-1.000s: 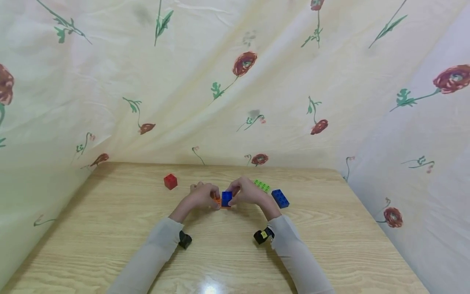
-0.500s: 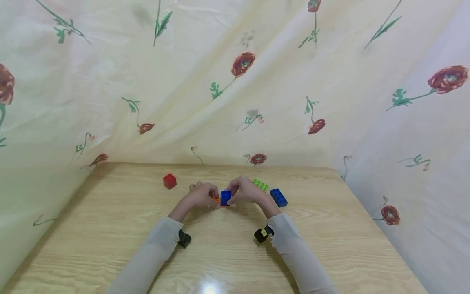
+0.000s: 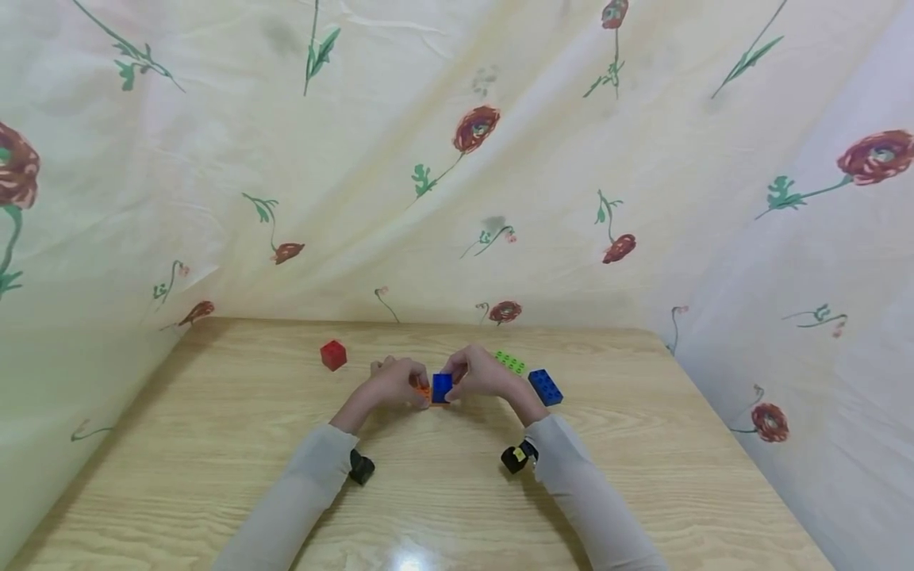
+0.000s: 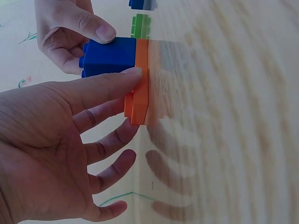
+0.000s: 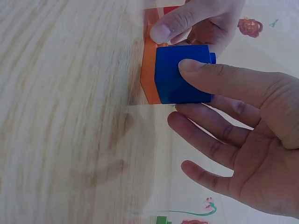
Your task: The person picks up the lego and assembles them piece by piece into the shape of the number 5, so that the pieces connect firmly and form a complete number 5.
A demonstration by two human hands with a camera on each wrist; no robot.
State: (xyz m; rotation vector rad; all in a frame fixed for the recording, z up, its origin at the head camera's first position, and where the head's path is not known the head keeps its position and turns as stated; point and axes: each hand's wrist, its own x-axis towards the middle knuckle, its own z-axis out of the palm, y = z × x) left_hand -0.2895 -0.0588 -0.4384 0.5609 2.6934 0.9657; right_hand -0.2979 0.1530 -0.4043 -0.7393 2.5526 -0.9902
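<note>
Near the middle of the table, a square blue block [image 5: 180, 81] sits on one end of a flat orange block [image 4: 142, 88]. My left hand [image 3: 398, 381] pinches the orange block's free end between thumb and index finger; its other fingers are spread loosely in the left wrist view. From the other side my right hand [image 3: 481, 373] pinches the blue block, thumb on its near face. Both blocks stand against the table in the wrist views, and the blue one covers part of the orange one's top.
A red block [image 3: 332, 354] lies at the back left. Behind and beside the right hand are a lime green block [image 3: 510, 362] and a longer blue block [image 3: 546, 387]. A flowered cloth [image 3: 457, 174] hangs behind the wooden table [image 3: 428, 500].
Both hands keep their hold on the two blocks, in the same place on the table. Only the head view has shifted slightly.
</note>
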